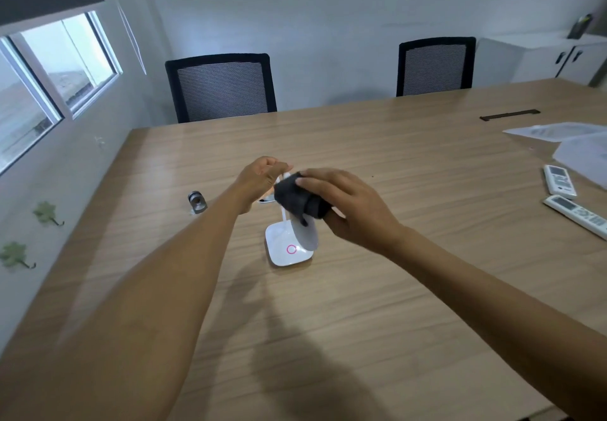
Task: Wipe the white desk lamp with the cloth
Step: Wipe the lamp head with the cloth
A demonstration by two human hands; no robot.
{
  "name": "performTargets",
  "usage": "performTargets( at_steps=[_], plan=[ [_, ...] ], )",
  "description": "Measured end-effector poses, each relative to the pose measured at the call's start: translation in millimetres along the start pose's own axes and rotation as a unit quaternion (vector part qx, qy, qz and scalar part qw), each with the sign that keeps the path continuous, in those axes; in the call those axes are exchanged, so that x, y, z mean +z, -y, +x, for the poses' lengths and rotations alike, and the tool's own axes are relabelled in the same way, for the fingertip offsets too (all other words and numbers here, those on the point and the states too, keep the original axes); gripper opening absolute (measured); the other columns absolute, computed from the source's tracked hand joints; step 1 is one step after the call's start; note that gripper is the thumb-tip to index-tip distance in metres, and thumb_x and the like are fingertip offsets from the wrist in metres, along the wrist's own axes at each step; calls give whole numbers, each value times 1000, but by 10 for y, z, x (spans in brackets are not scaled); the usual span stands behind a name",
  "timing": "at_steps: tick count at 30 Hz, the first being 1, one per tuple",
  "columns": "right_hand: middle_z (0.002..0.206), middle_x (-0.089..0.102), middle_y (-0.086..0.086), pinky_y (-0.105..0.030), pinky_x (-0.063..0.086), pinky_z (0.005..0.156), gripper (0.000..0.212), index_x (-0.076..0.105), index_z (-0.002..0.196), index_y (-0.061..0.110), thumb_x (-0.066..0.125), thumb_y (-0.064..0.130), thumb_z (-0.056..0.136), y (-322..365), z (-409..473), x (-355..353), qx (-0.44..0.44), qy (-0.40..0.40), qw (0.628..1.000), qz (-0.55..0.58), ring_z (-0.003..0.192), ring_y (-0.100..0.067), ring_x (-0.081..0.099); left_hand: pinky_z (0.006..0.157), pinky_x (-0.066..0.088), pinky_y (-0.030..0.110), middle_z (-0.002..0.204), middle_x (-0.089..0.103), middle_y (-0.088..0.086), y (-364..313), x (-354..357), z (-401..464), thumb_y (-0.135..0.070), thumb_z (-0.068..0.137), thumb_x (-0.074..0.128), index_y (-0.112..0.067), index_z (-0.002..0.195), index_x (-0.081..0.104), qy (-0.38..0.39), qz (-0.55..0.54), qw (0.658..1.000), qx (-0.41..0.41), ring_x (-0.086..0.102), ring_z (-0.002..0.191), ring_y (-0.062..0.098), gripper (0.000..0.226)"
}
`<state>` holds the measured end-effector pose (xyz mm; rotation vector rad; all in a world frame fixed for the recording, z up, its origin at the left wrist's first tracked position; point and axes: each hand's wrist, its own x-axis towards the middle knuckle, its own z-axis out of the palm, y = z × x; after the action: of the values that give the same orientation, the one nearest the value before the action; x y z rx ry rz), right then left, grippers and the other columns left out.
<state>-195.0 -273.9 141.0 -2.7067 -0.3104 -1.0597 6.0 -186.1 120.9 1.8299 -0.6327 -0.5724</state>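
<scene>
Right hand has its grip clamped on the dark cloth, fingers spread over the top of the bundle and thumb tucked beneath it, pressing it onto the upper end of the white desk lamp. Left hand sits just beside the cloth on the far-left side, fingers curled in around the lamp's thin white neck, steadying it. The lamp's head slopes down from under the cloth toward its square white base, which rests flat on the wooden table and shows a pink ring on its top face. Left of the lamp, well apart, a small silver cylinder lies on the table. Far to the lamp's right, two white remote controls lie near the table's edge, with white papers just beyond them. Behind the lamp, across the table, stand two black mesh office chairs.
</scene>
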Motion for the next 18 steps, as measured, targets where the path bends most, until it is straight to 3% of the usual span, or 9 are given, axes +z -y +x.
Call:
performTargets(
  at_steps=[5,10,12,15,18],
  plan=[
    [117,67,-16,-38,52,86,41,60,115,7,52,-4,76,-7,-178,93,-12,33,999,5,106,-27,61,71,45,21,106,60,1,57,48,62,-38,84,66,-13,112,60,-21,-3,1000,7,54,95,17,38],
    [116,69,-15,-36,52,86,28,59,113,7,50,6,86,187,-604,50,-126,45,991,-22,107,-29,62,99,49,40,120,64,6,62,44,63,-42,77,70,-18,105,61,-9,-10,1000,-4,60,109,25,38],
    [115,69,-15,-35,52,84,27,59,113,7,44,10,90,192,-544,17,-148,15,989,-30,103,-29,65,98,49,40,118,65,6,62,36,66,-42,77,70,-18,105,62,-12,-14,1000,-1,60,106,23,37],
    [115,69,-15,-32,48,85,31,61,112,7,41,7,89,65,-206,-5,-85,-38,995,-36,102,-27,63,82,48,30,99,63,1,48,29,69,-37,79,70,-17,100,62,-18,-24,1000,6,56,91,18,30],
    [113,69,-14,-32,47,84,36,60,112,8,49,3,78,-144,80,61,-3,-14,999,-50,103,-22,56,75,47,29,100,64,1,44,13,46,-43,75,67,-13,107,62,-5,-8,1000,10,57,88,17,45]
  ],
)
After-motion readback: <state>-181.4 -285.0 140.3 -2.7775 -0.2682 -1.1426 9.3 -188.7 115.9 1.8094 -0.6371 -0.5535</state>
